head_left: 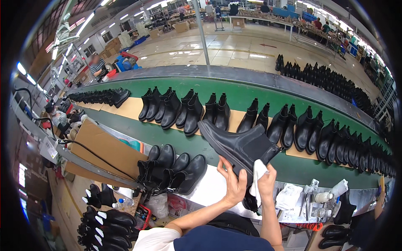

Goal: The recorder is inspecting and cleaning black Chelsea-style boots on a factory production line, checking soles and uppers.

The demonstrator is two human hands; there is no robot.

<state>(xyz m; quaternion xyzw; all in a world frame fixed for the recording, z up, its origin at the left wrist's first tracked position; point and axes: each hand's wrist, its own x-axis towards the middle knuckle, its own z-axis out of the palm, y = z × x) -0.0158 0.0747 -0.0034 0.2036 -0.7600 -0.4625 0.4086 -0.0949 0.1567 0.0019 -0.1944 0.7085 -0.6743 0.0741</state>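
A black Chelsea boot (234,142) with an elastic side panel is held up in front of me, tilted, its toe to the upper left. My left hand (234,182) grips it from below at the sole, thumb and fingers curled around the edge. In my right hand (267,182) a folded white cloth (258,173) is pinched, its upper end touching the boot near the heel. Part of another dark item (250,203) shows below my hands, mostly hidden. Several black boots (184,173) stand on the bench at my left.
A green conveyor belt (180,142) carries a long row of black boots (307,129) on cardboard sheets. Right of me lie white rags (289,196), small bottles (323,197) and tools on the metal bench. A cardboard sheet (104,150) leans at left, beside a rack of boots (109,228).
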